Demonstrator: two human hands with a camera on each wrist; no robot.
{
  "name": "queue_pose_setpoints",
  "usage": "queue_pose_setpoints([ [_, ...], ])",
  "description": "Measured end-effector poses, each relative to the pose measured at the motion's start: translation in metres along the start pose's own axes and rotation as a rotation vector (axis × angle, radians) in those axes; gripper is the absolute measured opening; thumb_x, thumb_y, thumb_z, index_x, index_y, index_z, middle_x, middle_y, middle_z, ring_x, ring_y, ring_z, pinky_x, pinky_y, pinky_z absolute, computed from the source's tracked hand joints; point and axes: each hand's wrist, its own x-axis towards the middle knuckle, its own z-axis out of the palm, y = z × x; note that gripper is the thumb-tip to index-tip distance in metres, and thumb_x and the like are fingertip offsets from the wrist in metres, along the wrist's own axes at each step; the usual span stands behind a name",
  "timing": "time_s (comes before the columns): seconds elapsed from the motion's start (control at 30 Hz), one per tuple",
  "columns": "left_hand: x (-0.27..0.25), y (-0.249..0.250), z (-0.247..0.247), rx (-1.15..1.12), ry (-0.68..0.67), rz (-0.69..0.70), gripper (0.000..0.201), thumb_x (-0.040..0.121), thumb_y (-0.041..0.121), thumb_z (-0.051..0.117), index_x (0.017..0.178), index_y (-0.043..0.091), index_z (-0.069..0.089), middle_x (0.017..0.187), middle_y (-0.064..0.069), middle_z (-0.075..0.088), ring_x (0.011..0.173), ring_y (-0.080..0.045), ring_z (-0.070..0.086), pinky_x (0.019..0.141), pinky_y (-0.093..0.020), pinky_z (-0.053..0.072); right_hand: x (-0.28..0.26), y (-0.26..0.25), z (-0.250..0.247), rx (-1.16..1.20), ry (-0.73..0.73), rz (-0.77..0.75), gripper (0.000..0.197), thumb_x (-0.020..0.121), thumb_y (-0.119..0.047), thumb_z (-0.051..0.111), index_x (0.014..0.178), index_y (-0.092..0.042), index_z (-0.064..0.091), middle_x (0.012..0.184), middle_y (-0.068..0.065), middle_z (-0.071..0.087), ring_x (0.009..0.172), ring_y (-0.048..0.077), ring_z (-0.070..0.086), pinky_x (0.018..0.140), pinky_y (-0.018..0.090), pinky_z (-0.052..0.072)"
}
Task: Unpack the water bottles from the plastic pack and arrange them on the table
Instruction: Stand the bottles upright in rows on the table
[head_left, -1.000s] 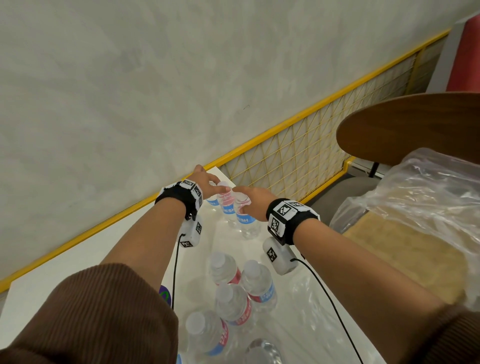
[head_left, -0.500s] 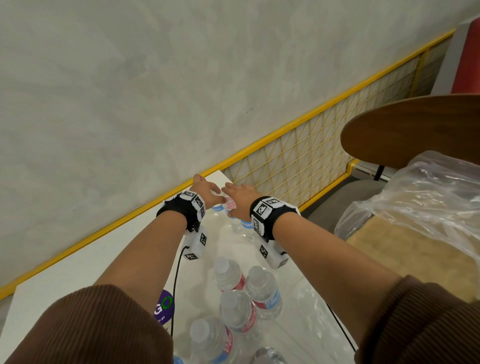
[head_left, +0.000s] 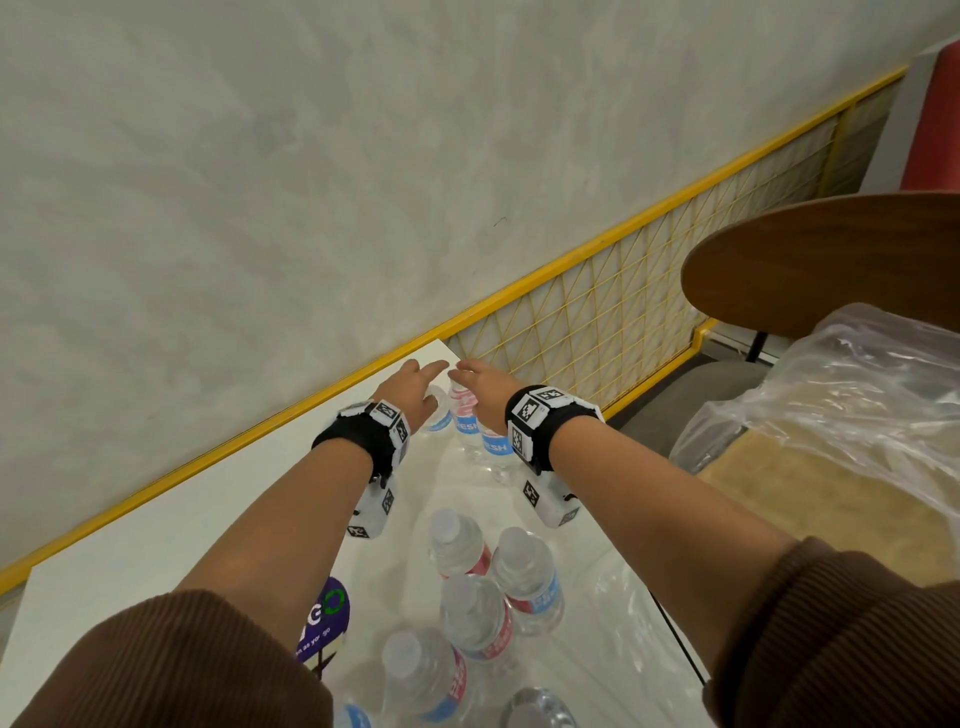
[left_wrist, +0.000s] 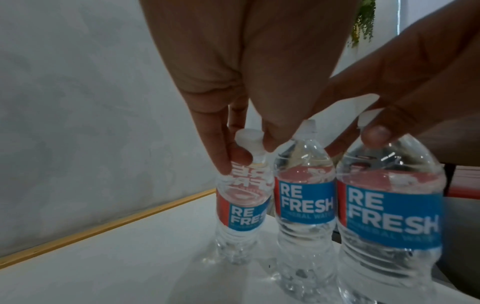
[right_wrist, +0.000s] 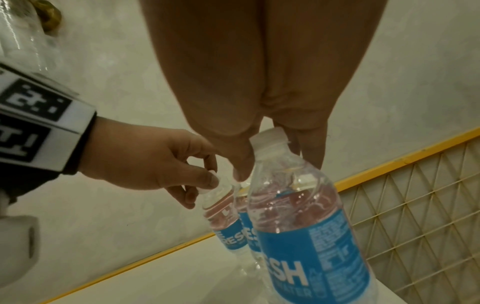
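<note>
1. Head view: both hands reach to the far corner of the table (head_left: 156, 525), where three water bottles stand upright in a row. The left hand (head_left: 410, 389) sits over the left bottle (head_left: 439, 415), the right hand (head_left: 485, 389) over the right bottle (head_left: 493, 447); the middle bottle (head_left: 464, 410) stands between them. More bottles (head_left: 470, 608) stand nearer the person on the loose plastic pack (head_left: 618, 623). A purple sticker (head_left: 324, 621) reads partly "GO".

2. Left wrist view: the left hand's fingertips (left_wrist: 226, 160) pinch the neck of the left bottle just below its white cap (left_wrist: 249, 135), long axis vertical, straight beneath the fingers. Labels read "RE FRESH".

3. Right wrist view: the right hand's fingers (right_wrist: 310, 148) close narrowly around the neck of the right bottle under its cap (right_wrist: 269, 136). The label shows "SH".
</note>
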Motion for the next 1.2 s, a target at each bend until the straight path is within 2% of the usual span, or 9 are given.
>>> queue_pose_setpoints([
  [0.3,-0.003,0.0,0.0,-0.007,-0.038,0.08,0.053,0.095,0.02,0.04,0.146,0.023,0.028,0.125,-0.015,0.048,0.105,-0.034,0.056,0.085,-0.039,0.046,0.002,0.001,-0.002,-0.041,-0.008,0.0,0.07,0.089,0.007,0.047,0.151,-0.012,0.019,0.157,0.006,0.014,0.141,0.024,0.029,0.111,0.028,0.029],
  [0.47,-0.004,0.012,0.009,-0.024,-0.001,0.058,0.057,0.097,0.043,0.037,0.148,0.026,0.019,0.14,-0.01,0.044,0.112,-0.034,0.057,0.088,-0.04,0.046,0.004,0.001,-0.001,-0.015,0.008,-0.024,0.065,0.089,0.003,0.05,0.148,-0.009,0.027,0.156,0.006,0.019,0.138,0.025,0.033,0.109,0.029,0.033],
  [0.53,-0.002,0.018,0.012,-0.075,0.007,0.057,0.064,0.092,0.051,0.044,0.146,0.025,0.022,0.135,-0.011,0.05,0.109,-0.032,0.059,0.084,-0.037,0.046,0.002,0.001,-0.001,0.034,0.011,-0.009,0.069,0.087,0.001,0.056,0.148,-0.011,0.026,0.156,0.006,0.021,0.138,0.024,0.034,0.108,0.03,0.033],
  [0.67,0.002,0.027,0.012,-0.134,0.013,0.017,0.05,0.096,0.043,0.043,0.14,0.023,0.033,0.12,-0.014,0.063,0.107,-0.033,0.059,0.08,-0.034,0.043,-0.01,0.004,0.0,0.204,0.105,0.151,0.076,0.084,-0.013,0.066,0.147,-0.01,0.024,0.147,0.014,0.036,0.132,0.029,0.04,0.102,0.033,0.037],
  [0.83,-0.003,0.026,0.015,-0.128,0.042,0.028,0.042,0.098,0.038,0.04,0.133,0.016,0.04,0.118,-0.017,0.063,0.107,-0.036,0.058,0.084,-0.038,0.045,-0.022,0.006,0.003,0.06,0.023,0.221,0.039,0.085,-0.028,0.064,0.115,-0.005,0.055,0.109,0.013,0.061,0.103,0.029,0.06,0.071,0.028,0.04],
  [1.0,-0.018,0.027,0.016,-0.13,0.022,0.079,0.046,0.099,0.038,0.039,0.139,0.016,0.038,0.126,-0.016,0.06,0.113,-0.036,0.056,0.088,-0.036,0.043,-0.037,0.006,0.0,0.008,-0.009,0.248,0.022,0.085,-0.03,0.065,0.081,-0.011,0.054,0.078,0.005,0.054,0.078,0.022,0.053,0.053,0.024,0.036],
  [1.03,-0.022,0.028,0.016,-0.132,0.015,0.091,0.045,0.099,0.037,0.039,0.139,0.016,0.038,0.126,-0.016,0.06,0.113,-0.036,0.056,0.088,-0.036,0.043,-0.041,0.006,0.0,-0.003,-0.017,0.253,0.022,0.085,-0.029,0.064,0.08,-0.011,0.054,0.078,0.005,0.055,0.079,0.024,0.054,0.053,0.024,0.038],
  [1.13,-0.033,0.032,0.016,-0.122,-0.007,0.118,0.043,0.099,0.037,0.039,0.136,0.017,0.04,0.12,-0.017,0.062,0.108,-0.036,0.058,0.083,-0.034,0.043,-0.056,0.005,0.001,0.018,-0.006,0.254,0.032,0.086,-0.029,0.063,0.106,-0.004,0.06,0.103,0.012,0.065,0.095,0.028,0.061,0.073,0.031,0.048],
  [1.2,-0.039,0.033,0.016,-0.119,-0.024,0.13,0.041,0.098,0.039,0.04,0.133,0.018,0.042,0.116,-0.017,0.064,0.104,-0.036,0.059,0.08,-0.034,0.043,-0.067,0.004,0.001,0.058,0.011,0.258,0.038,0.086,-0.029,0.064,0.114,-0.004,0.059,0.11,0.013,0.064,0.101,0.029,0.061,0.079,0.034,0.049],
])
